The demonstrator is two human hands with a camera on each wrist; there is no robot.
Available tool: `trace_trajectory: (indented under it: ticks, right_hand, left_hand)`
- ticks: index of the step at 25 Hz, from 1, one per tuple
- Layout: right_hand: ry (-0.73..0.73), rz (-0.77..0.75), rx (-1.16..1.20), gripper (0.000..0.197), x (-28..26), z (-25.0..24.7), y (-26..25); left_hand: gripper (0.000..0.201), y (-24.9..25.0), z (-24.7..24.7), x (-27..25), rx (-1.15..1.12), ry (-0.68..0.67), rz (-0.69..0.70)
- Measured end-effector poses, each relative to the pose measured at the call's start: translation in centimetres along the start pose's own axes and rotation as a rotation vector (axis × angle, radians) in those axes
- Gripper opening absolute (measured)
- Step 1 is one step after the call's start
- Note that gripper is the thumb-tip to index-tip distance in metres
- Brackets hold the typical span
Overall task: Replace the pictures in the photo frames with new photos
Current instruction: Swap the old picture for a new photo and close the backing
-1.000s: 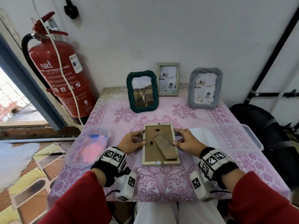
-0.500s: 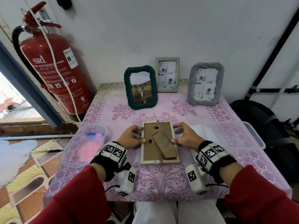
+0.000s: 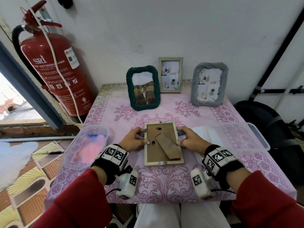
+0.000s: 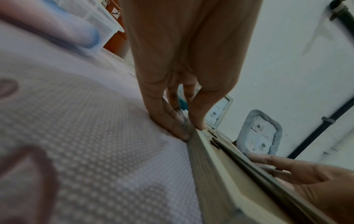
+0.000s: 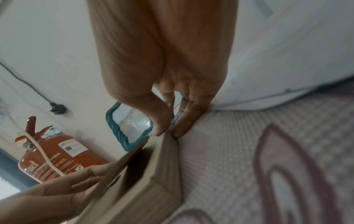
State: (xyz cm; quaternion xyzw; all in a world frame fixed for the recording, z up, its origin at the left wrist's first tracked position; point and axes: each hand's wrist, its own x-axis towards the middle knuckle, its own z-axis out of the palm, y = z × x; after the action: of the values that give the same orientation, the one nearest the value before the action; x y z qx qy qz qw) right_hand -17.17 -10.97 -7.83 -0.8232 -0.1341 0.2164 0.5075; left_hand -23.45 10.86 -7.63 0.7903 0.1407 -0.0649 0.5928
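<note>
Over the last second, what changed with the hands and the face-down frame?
Little. The left hand and right hand shifted their fingers slightly along the side edges of the face-down frame, thumbs now on its rim. The frame stayed flat on the tablecloth, backing and stand still in place. The three standing frames did not move.

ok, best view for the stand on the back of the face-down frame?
Head view: the stand lies in full on the face-down frame, between left hand and right hand. Both wrist views catch it only edge-on, blurred.
</note>
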Motion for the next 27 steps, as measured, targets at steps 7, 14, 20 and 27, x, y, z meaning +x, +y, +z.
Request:
trace_trajectory:
  ticks: [7, 14, 20, 27]
  right_hand:
    - [0.094, 0.022, -0.094, 0.05, 1.3, 0.5, 0.5]
    - [0.13, 0.098, -0.169, 0.045, 2.1, 0.8, 0.9]
    - [-0.02, 0.073, 0.15, 0.05, 0.1, 0.0, 0.1]
    - [0.0, -0.008, 0.006, 0.054, -0.3, -0.2, 0.7]
  left_hand:
    - [0.037, -0.4, -0.1, 0.6, 0.06, 0.017, 0.004]
    - [0.029, -0.2, 0.3, 0.8, 0.016, 0.042, -0.003]
    - [0.035, -0.4, 0.0, 0.3, -0.048, -0.013, 0.0]
    - [0.034, -0.3, 0.4, 0.4, 0.02, 0.039, 0.024]
